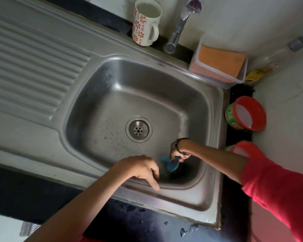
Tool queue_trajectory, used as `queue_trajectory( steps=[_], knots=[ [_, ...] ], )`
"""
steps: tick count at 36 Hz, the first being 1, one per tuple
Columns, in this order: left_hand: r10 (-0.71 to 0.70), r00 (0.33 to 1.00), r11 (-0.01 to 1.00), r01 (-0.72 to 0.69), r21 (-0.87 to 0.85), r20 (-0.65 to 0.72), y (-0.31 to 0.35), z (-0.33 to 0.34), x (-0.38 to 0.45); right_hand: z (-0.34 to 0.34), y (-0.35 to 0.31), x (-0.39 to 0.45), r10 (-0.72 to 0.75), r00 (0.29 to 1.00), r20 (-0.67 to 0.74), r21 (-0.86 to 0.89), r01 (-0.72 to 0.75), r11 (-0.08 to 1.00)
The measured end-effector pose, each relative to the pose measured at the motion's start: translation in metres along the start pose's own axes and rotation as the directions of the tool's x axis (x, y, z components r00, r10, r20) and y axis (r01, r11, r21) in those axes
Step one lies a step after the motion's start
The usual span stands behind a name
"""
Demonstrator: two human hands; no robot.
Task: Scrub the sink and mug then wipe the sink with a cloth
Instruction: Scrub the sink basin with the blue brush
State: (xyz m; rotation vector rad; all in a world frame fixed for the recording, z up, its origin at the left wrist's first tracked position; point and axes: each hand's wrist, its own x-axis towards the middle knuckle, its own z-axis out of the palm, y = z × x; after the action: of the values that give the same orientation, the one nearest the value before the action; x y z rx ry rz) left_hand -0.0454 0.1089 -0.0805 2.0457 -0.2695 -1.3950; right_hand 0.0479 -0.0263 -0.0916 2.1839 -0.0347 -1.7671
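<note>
I see one sink point(112, 88), one mug point(145, 21). My right hand point(179, 151) grips one blue scrubber point(170, 165); my left hand point(143, 169) rests loosely open on the rim.

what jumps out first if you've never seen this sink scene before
The right hand draws the eye first: it is down in the near right corner of the steel sink, gripping a blue scrubber. The left hand rests on the sink's front rim. Farther back, a white mug with red flowers stands left of the tap, and a red-rimmed tub sits on the counter at right.
</note>
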Motion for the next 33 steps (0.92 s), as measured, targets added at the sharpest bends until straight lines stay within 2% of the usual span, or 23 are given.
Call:
queue_trajectory(
  steps=[2, 4, 6, 7, 8, 9, 10, 12, 13, 14, 15, 17, 18, 19, 20, 21, 22, 24, 25, 30, 33],
  knots=[
    [-0.001, 1.0, 1.0, 0.001, 0.004, 0.011, 0.001, -0.001, 0.001, -0.016, 0.008, 0.009, -0.015, 0.99, -0.141, 0.02, 0.018, 1.0],
    [-0.002, 1.0, 1.0, 0.001, 0.014, 0.025, 0.002, -0.003, 0.002, -0.042, 0.015, 0.014, -0.046, 0.932, -0.359, 0.079, 0.08, 0.994],
    [-0.004, 0.999, 1.0, 0.003, 0.028, 0.038, 0.004, -0.003, 0.004, -0.061, 0.016, 0.014, -0.082, 0.753, -0.653, -0.085, 0.035, 0.996],
    [-0.003, 0.999, 0.999, 0.002, 0.035, 0.042, 0.004, -0.003, 0.005, -0.063, 0.015, 0.012, -0.102, 0.68, -0.726, -0.153, -0.015, 0.988],
    [-0.002, 0.999, 0.999, 0.0, 0.043, 0.046, 0.004, -0.003, 0.006, -0.062, 0.015, 0.012, -0.115, 0.651, -0.75, -0.195, -0.051, 0.979],
    [-0.001, 0.999, 0.999, -0.001, 0.049, 0.049, 0.004, -0.003, 0.006, -0.059, 0.015, 0.012, -0.149, 0.661, -0.736, -0.255, -0.066, 0.965],
    [0.0, 0.999, 0.999, -0.003, 0.052, 0.052, 0.004, -0.004, 0.007, -0.052, 0.017, 0.008, -0.173, 0.712, -0.68, -0.292, -0.046, 0.955],
    [0.0, 0.998, 0.999, -0.003, 0.054, 0.056, 0.004, -0.005, 0.008, -0.032, 0.02, 0.003, -0.203, 0.867, -0.456, -0.326, 0.05, 0.944],
    [0.0, 0.998, 0.998, -0.003, 0.056, 0.059, 0.004, -0.005, 0.009, -0.021, 0.02, -0.002, -0.192, 0.934, -0.301, -0.311, 0.094, 0.946],
    [0.0, 0.998, 0.998, -0.004, 0.058, 0.063, 0.004, -0.006, 0.009, -0.011, 0.018, -0.009, -0.151, 0.973, -0.174, -0.278, 0.099, 0.955],
    [0.001, 0.998, 0.998, -0.005, 0.059, 0.069, 0.004, -0.006, 0.01, -0.006, 0.015, -0.011, -0.125, 0.989, -0.084, -0.265, 0.098, 0.959],
    [0.002, 0.997, 0.998, -0.007, 0.062, 0.08, 0.005, -0.007, 0.01, -0.01, 0.011, -0.016, -0.071, 0.997, -0.022, -0.252, 0.063, 0.966],
    [0.004, 0.996, 0.998, -0.009, 0.065, 0.085, 0.006, -0.008, 0.011, -0.018, 0.011, -0.018, -0.048, 0.998, -0.032, -0.233, 0.039, 0.972],
    [0.004, 0.996, 0.997, -0.01, 0.07, 0.089, 0.007, -0.008, 0.011, -0.028, 0.012, -0.019, -0.064, 0.993, -0.102, -0.215, 0.041, 0.976],
    [0.002, 0.996, 0.997, -0.009, 0.079, 0.092, 0.007, -0.008, 0.011, -0.039, 0.015, -0.021, -0.095, 0.966, -0.241, -0.229, 0.038, 0.973],
    [0.0, 0.995, 0.996, -0.008, 0.093, 0.095, 0.008, -0.008, 0.011, -0.049, 0.02, -0.022, -0.158, 0.888, -0.432, -0.265, 0.042, 0.963],
    [-0.002, 0.995, 0.994, -0.008, 0.108, 0.099, 0.009, -0.008, 0.01, -0.056, 0.025, -0.025, -0.178, 0.77, -0.613, -0.27, 0.007, 0.963],
    [-0.006, 0.995, 0.99, -0.008, 0.141, 0.099, 0.01, -0.008, 0.009, -0.058, 0.036, -0.026, -0.153, 0.589, -0.793, -0.237, -0.068, 0.969],
    [-0.008, 0.995, 0.986, -0.008, 0.166, 0.097, 0.011, -0.008, 0.008, -0.055, 0.041, -0.027, -0.153, 0.558, -0.816, -0.234, -0.077, 0.969],
    [-0.019, 0.989, 0.96, -0.023, 0.279, 0.15, 0.018, -0.018, 0.009, -0.013, 0.051, -0.026, -0.18, 0.675, -0.716, -0.247, -0.003, 0.969],
    [-0.046, 0.984, 0.939, -0.017, 0.343, 0.174, 0.019, -0.027, 0.013, -0.015, 0.046, -0.024, -0.113, 0.666, -0.738, -0.138, 0.015, 0.99]
  ],
)
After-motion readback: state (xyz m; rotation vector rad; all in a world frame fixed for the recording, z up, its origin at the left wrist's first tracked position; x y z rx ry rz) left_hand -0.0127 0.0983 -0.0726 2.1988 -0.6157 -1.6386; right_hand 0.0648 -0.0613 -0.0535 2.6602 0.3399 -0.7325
